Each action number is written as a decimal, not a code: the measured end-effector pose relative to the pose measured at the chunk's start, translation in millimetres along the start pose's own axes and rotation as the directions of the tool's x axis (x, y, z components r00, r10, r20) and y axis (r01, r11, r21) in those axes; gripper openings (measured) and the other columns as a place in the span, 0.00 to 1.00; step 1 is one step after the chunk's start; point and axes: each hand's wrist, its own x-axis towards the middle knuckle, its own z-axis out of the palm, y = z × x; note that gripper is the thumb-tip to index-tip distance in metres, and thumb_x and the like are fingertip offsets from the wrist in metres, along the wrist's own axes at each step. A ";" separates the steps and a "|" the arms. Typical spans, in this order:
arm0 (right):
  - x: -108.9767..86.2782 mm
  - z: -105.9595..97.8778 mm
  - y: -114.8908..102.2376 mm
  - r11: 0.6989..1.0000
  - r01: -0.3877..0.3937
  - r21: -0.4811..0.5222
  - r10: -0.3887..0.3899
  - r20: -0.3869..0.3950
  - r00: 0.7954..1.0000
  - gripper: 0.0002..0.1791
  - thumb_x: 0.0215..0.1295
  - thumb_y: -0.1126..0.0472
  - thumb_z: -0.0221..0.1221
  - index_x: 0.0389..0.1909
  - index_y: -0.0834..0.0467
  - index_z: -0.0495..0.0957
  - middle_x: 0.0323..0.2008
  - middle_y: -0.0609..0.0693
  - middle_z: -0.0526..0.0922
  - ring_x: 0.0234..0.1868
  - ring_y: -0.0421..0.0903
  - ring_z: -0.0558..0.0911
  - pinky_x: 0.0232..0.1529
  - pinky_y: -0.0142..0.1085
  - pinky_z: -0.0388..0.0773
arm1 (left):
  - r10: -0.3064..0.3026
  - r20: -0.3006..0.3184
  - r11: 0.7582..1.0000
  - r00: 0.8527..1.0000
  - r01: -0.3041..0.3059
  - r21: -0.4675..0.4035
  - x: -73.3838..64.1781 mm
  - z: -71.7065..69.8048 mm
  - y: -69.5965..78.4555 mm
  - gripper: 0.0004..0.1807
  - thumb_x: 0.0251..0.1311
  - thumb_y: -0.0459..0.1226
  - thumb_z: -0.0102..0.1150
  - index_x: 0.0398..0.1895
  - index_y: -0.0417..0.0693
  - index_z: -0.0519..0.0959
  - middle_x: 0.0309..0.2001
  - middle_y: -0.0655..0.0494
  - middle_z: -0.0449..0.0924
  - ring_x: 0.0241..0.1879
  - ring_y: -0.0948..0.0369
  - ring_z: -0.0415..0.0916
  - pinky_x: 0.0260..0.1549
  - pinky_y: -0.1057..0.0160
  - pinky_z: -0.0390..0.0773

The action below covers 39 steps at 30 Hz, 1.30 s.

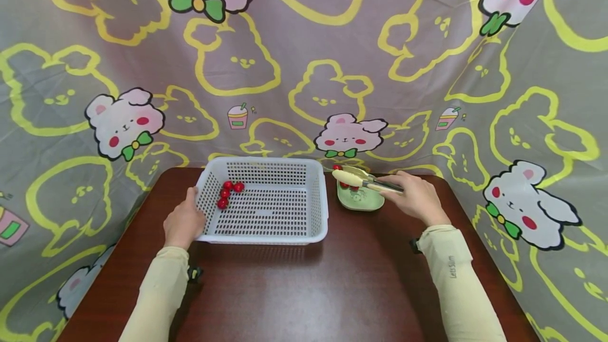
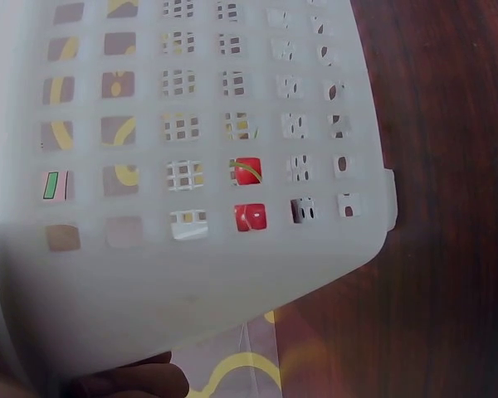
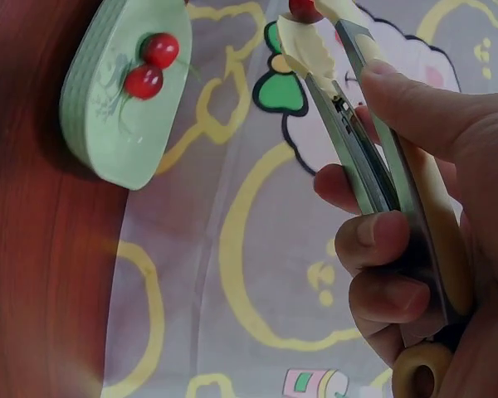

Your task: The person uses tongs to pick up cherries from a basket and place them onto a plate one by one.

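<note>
Red cherry tomato [image 1: 337, 167] sits pinched at the tip of the tongs [image 1: 366, 180], squeezed by the right hand [image 1: 418, 197] above the green dish [image 1: 362, 202]. Tongs' long axis points left toward the white basket [image 1: 311, 226], whose left wall the left hand [image 1: 182, 221] grips.

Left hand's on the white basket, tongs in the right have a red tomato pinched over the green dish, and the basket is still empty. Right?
Not quite: the white basket is not empty. The head view shows four red tomatoes in its far left corner. The rest holds: left hand on the basket, right hand holding tongs with a tomato over the green dish.
</note>
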 end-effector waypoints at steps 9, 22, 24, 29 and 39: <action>-3.8 5.1 14.7 0.999 -0.046 -0.021 0.046 -0.010 0.999 0.23 0.67 0.46 0.67 0.62 0.42 0.83 0.50 0.51 0.84 0.41 0.56 0.84 0.41 0.57 0.74 | -0.002 0.008 1.000 1.000 0.002 -0.003 -0.8 -0.4 0.2 0.37 0.68 0.33 0.52 0.78 0.43 0.51 0.48 0.31 0.80 0.28 0.47 0.77 0.27 0.53 0.69; -12.0 16.0 33.7 0.997 -0.058 -0.051 0.055 -0.052 0.997 0.22 0.63 0.49 0.70 0.59 0.44 0.85 0.35 0.47 0.79 0.27 0.48 0.76 0.29 0.46 0.70 | 0.001 0.001 1.000 1.000 -0.001 0.002 -1.8 1.1 -1.6 0.37 0.67 0.33 0.52 0.77 0.44 0.52 0.48 0.31 0.80 0.29 0.47 0.77 0.27 0.53 0.70; -12.6 16.9 35.9 0.997 -0.062 -0.052 0.059 -0.051 0.997 0.22 0.64 0.48 0.70 0.59 0.44 0.85 0.36 0.48 0.79 0.28 0.48 0.76 0.29 0.46 0.70 | -0.003 0.002 1.000 1.000 0.003 0.000 -1.3 0.7 -1.1 0.37 0.67 0.33 0.52 0.77 0.44 0.52 0.48 0.31 0.80 0.29 0.47 0.77 0.27 0.53 0.70; -12.7 19.5 41.3 0.995 -0.077 -0.062 0.075 -0.037 0.997 0.23 0.65 0.47 0.68 0.60 0.44 0.84 0.37 0.48 0.79 0.28 0.48 0.76 0.30 0.45 0.70 | -0.013 0.011 1.000 1.000 0.013 0.000 -0.4 -0.3 0.9 0.37 0.67 0.33 0.53 0.77 0.45 0.52 0.48 0.31 0.80 0.30 0.46 0.77 0.28 0.53 0.69; -10.7 23.6 48.1 0.990 -0.116 -0.081 0.115 -0.013 0.993 0.23 0.65 0.47 0.68 0.61 0.46 0.84 0.44 0.52 0.83 0.31 0.51 0.78 0.33 0.51 0.72 | 0.006 -0.002 1.000 1.000 -0.006 -0.002 0.5 0.0 0.8 0.37 0.66 0.32 0.53 0.77 0.44 0.53 0.50 0.29 0.80 0.30 0.46 0.77 0.27 0.52 0.70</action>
